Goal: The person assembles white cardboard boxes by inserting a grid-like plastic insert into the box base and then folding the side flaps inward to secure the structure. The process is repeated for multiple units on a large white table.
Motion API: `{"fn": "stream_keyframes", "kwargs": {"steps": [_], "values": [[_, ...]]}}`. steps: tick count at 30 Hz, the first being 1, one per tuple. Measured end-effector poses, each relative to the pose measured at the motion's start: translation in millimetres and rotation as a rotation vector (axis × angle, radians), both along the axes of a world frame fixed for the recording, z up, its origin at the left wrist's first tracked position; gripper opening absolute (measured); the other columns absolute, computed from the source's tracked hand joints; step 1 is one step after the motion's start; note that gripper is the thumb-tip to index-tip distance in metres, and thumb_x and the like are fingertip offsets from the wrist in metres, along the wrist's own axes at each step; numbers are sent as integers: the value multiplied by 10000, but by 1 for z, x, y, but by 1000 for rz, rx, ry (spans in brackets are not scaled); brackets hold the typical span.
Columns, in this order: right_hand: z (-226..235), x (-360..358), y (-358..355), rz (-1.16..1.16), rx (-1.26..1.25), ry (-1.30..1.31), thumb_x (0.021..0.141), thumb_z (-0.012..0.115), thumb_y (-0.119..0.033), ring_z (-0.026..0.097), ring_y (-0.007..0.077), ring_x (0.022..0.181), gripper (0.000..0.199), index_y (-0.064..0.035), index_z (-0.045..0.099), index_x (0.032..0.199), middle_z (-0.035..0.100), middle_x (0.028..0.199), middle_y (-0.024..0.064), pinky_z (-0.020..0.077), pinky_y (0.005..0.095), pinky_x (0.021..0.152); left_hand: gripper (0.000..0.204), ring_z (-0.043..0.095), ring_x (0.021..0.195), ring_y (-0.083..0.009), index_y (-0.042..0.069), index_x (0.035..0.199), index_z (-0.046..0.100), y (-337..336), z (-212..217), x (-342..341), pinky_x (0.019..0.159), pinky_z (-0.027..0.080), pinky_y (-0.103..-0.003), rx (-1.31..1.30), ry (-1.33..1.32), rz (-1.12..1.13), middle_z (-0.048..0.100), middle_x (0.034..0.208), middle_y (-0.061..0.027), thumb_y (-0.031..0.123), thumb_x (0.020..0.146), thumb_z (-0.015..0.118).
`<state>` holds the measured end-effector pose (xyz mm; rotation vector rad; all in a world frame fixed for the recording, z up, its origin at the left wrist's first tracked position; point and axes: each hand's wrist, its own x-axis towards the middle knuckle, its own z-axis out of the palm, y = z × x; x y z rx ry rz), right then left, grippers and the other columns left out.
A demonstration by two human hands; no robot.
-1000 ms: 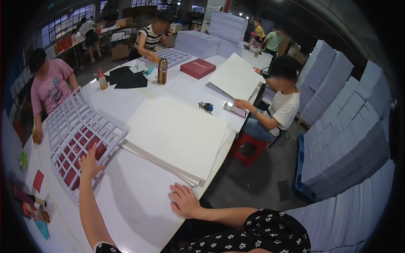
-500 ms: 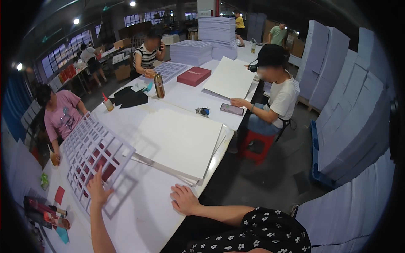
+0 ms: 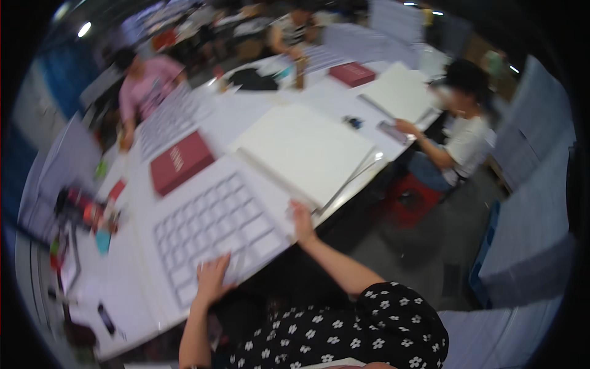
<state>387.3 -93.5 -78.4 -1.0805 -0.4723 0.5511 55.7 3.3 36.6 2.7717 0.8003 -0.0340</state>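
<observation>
A white grid frame (image 3: pixel 212 230) with many rectangular openings lies flat near the table's front edge. On its near side rests my left hand (image 3: pixel 212 280), thumb apart from the fingers, which are somewhat blurred. My right hand (image 3: pixel 302 224) is by the frame's right corner, next to the near corner of a stack of large white boards (image 3: pixel 307 147); its fingers are stretched out and nothing shows in them. Just beyond the frame sits a dark red box (image 3: pixel 184 175) with light lettering on its top.
Across the table a person in pink (image 3: pixel 147 86) sits by another white grid (image 3: pixel 169 120). At the right, a person in a white shirt (image 3: pixel 470 144) handles white boards (image 3: pixel 396 92). Bottles and small items (image 3: pixel 89 206) stand at the left. A red stool (image 3: pixel 409 200) is beside the table.
The grid frame, tilted up at the left before, now lies flat closer to me. The red box behind it is uncovered. My right hand has lifted from the table edge; the view has turned left.
</observation>
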Motion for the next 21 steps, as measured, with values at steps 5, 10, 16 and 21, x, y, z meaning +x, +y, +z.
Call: {"fn": "stream_keyframes", "kwargs": {"steps": [5,10,16,21], "values": [[21,-5,-18,93,-199,-407,1091,401,-264,528,235,1223,397,9,459,1374,526,1354,134,423,386,1071,1050,390,1395,-376,295,1576,241,0,3,5,1141,227,-672,53,22,91,389,1563,-44,344,720,848],[-3,19,-27,30,-245,-530,1080,423,-239,465,250,1313,398,18,473,1380,521,1368,157,339,363,1127,896,321,1421,-424,209,1542,338,-22,-2,-17,1140,234,-621,170,-313,296,317,1570,-187,366,792,803],[16,-29,-50,98,-421,-658,1048,450,-221,417,344,1377,435,43,441,1392,493,1405,203,257,429,1186,669,440,1291,-407,52,1474,399,-44,-61,-122,1060,324,-563,265,-672,1036,487,1386,-257,315,922,671],[20,-53,-57,74,-543,-1002,1023,476,-245,332,379,1430,469,45,439,1390,486,1402,234,111,502,1223,581,499,1231,-355,42,1454,426,-62,-55,-132,1065,326,-481,83,-696,1082,629,1250,-177,274,959,622]]}}
